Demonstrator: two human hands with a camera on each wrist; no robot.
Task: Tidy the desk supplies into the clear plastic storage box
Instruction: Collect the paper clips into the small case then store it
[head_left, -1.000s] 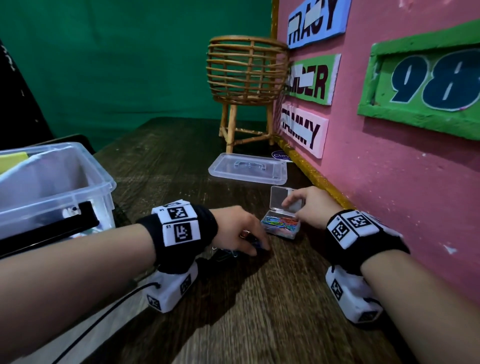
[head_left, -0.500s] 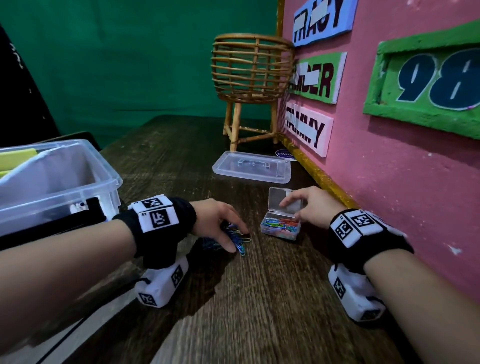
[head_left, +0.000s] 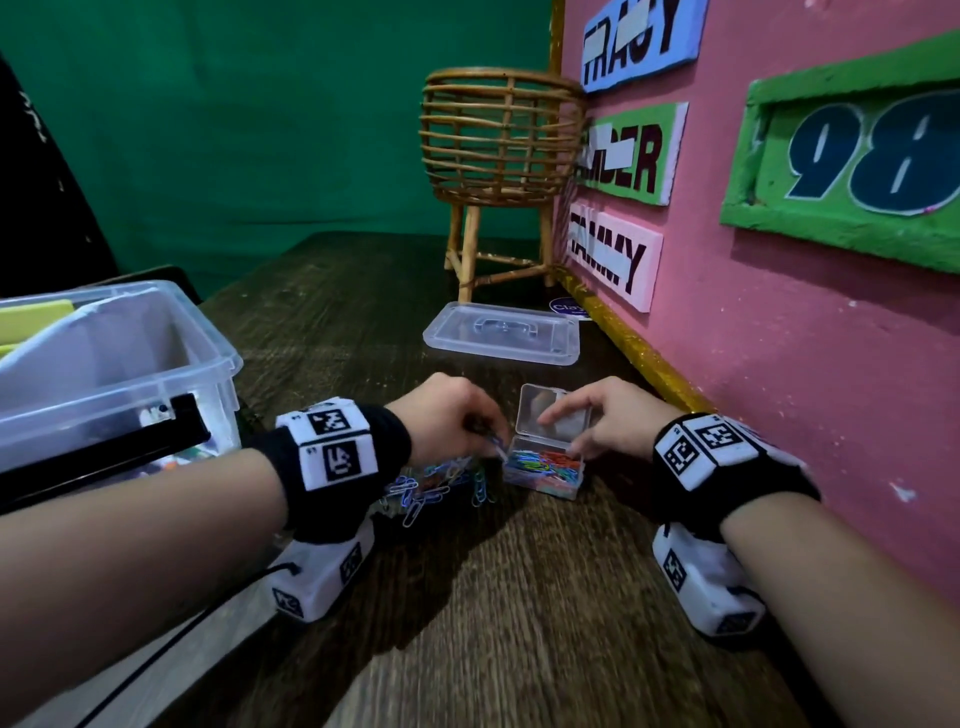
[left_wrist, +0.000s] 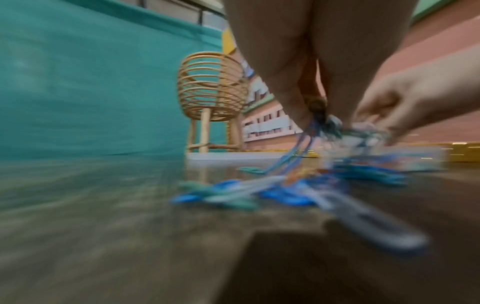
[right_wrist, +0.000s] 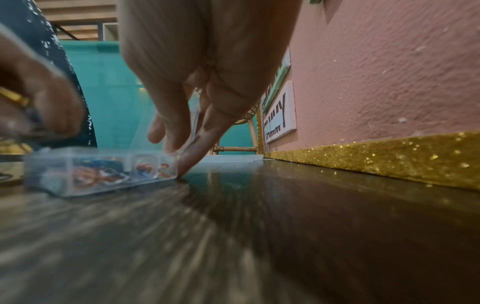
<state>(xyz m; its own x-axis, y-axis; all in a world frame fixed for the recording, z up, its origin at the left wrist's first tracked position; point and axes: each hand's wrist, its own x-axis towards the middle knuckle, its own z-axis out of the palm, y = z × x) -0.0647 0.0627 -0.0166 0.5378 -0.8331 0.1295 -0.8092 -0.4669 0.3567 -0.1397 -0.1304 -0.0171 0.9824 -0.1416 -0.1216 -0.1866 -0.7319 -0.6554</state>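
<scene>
A small clear paper-clip case (head_left: 545, 470) stands open on the dark wooden desk, half full of coloured clips, also seen in the right wrist view (right_wrist: 101, 172). My right hand (head_left: 597, 421) holds the case steady, fingers on its raised lid and right end. My left hand (head_left: 457, 426) pinches a few paper clips (left_wrist: 306, 139) just left of the case rim. A loose pile of paper clips (head_left: 431, 486) lies on the desk under that hand, blurred in the left wrist view (left_wrist: 285, 191). The large clear storage box (head_left: 156, 364) stands at the left.
The storage box's clear lid (head_left: 501, 332) lies flat behind the case. A rattan basket stand (head_left: 498, 161) stands at the back by the pink wall (head_left: 779, 364) with its gold strip (head_left: 639, 343). Yellow and black items sit in the storage box.
My left hand has come up off the loose pile and moved right to the case rim with clips pinched. The right hand has stayed on the case.
</scene>
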